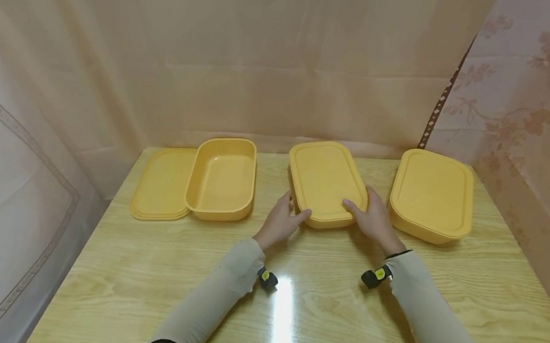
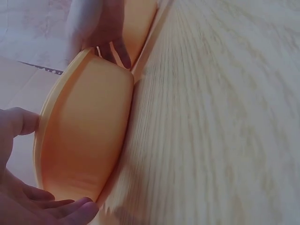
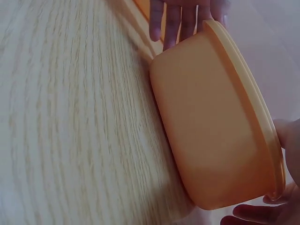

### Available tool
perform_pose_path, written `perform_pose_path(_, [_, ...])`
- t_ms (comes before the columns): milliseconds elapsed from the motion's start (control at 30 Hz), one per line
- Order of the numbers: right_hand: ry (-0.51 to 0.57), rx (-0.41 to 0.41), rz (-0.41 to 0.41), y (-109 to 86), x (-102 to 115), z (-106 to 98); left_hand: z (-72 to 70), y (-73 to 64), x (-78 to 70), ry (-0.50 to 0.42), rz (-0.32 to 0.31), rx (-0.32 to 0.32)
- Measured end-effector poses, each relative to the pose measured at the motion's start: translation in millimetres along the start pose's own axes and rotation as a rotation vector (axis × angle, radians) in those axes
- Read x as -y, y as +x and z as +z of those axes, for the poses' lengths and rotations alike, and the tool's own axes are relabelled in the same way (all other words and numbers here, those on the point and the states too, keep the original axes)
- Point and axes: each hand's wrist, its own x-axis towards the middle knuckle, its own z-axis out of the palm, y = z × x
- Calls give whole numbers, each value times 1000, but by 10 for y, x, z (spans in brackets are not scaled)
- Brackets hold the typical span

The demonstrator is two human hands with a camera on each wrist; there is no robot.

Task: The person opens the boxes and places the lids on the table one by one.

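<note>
A yellow lidded food container (image 1: 327, 178) stands at the back middle of the table, slightly turned. Both hands hold it at its near corners. The left hand (image 1: 280, 221) has its thumb at the lid's rim and its fingers along the left side. On the right side, the right hand (image 1: 376, 220) lays its thumb on the lid while its fingers reach down the wall. In the left wrist view the container's wall (image 2: 86, 126) is close to the wood surface, left fingertips at its lower edge. The right wrist view shows the same wall (image 3: 211, 126) between both hands.
To the left, an open yellow container (image 1: 222, 179) overlaps a yellow lid (image 1: 162, 183) on the table (image 1: 328, 327). Another lidded yellow container (image 1: 433, 194) stands at the right. A beige curtain (image 1: 279, 52) hangs behind the table, and a patterned cloth (image 1: 548, 130) covers the right side.
</note>
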Motion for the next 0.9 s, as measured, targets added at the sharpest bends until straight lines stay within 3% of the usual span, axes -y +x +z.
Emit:
perform_pose_path(167, [55,-10,16,8,-48,-20,39,42,2,-72,1,-9])
perform_pose_path(367, [37,-12,12,7,-75,-67,72,49,-1,-149,-72,-14])
perform_pose_path(533, [59,18,38,1,-97,-60,95,44,-4,-224,-98,-8])
perform_pose_path(767, [177,-4,85,-11,-115,-1,141,5,-28,-332,-146,-11])
perform_pose_path(900, [266,4,121,-9,-113,19,163,-10,-51,-391,-138,-22])
